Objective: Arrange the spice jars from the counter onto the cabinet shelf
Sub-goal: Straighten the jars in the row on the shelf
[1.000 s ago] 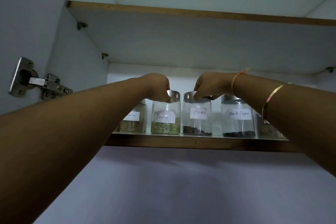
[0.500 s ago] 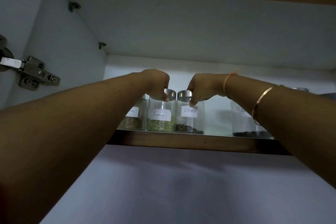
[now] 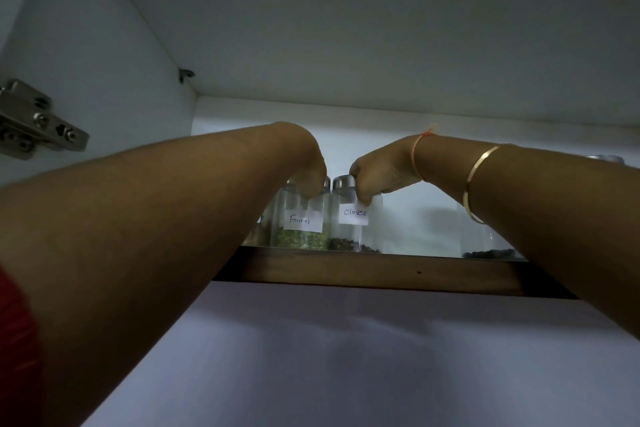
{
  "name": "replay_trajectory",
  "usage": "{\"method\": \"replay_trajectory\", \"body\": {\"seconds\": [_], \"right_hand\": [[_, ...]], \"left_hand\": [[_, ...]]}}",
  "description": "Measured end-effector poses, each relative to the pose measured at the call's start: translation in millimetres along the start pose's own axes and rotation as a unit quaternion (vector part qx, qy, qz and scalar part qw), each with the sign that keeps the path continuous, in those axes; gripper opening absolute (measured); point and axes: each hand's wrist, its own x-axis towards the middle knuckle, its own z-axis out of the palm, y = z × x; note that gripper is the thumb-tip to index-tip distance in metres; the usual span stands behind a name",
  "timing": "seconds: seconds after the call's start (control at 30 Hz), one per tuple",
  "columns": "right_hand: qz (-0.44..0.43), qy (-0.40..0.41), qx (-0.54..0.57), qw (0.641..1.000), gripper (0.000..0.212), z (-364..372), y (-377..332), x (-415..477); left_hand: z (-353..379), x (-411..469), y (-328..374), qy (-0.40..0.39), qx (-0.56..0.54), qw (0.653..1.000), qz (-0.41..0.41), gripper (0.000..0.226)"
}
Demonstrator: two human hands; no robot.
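Left hand [image 3: 306, 163] fingers curl round Fennel jar [image 3: 304, 229]; right hand [image 3: 381, 172] fingers pinch Cloves jar [image 3: 348, 232] lid, on shelf [image 3: 398, 270].

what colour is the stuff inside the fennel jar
Yellowish green, lying in the bottom of the Fennel jar; the head view is the only one showing it.

Fennel [image 3: 300, 229] and Cloves [image 3: 349, 229] touch, leaving me no gap; right of Cloves, open shelf [image 3: 381, 270] up to the dark-spice jar [image 3: 485, 252].

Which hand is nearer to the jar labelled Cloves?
Right. The right hand holds the Cloves jar by its lid. The left hand is one jar to the left, gripping the top of the Fennel jar.
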Motion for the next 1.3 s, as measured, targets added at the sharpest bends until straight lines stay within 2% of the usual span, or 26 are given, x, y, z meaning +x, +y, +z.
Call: {"method": "replay_trajectory", "body": {"seconds": [0.1, 0.23, 0.33, 0.43, 0.63, 0.8, 1.07, 1.17, 1.3], "right_hand": [[-0.002, 0.006, 0.019, 1.000, 0.041, 0, 2, -1], [0.005, 0.033, 0.032, 0.999, 0.049, 1, 3, -9], [0.009, 0.063, 0.015, 0.998, 0.060, 1, 6, -15], [-0.005, 0.127, -0.016, 0.992, 0.049, -5, 10, -25], [0.005, 0.173, -0.046, 0.984, 0.048, -30, 36, -63], [0.035, 0.200, -0.068, 0.977, 0.046, -54, 75, -97], [0.070, 0.202, -0.054, 0.975, 0.044, -68, 141, -133], [0.066, 0.198, -0.060, 0.976, 0.019, -67, 158, -135], [0.069, 0.169, -0.076, 0.980, 0.032, -63, 173, -134]], "left_hand": [[0, 1, -1, -0.007, 0.003, 1.000, 0.007, 0.045], [4, 5, -1, 0.029, -0.035, 0.999, 0.017, 0.042], [9, 9, -8, 0.050, -0.069, 0.996, -0.011, 0.064], [6, 8, -12, 0.113, -0.066, 0.991, -0.033, 0.080], [-31, -16, 20, 0.182, -0.096, 0.978, 0.035, 0.055], [-63, -36, 73, 0.220, -0.120, 0.964, 0.090, 0.050], [-95, -46, 136, 0.192, -0.131, 0.963, 0.133, 0.038], [-102, -47, 152, 0.176, -0.137, 0.966, 0.131, 0.046], [-105, -40, 166, 0.148, -0.121, 0.973, 0.128, 0.048]]}}
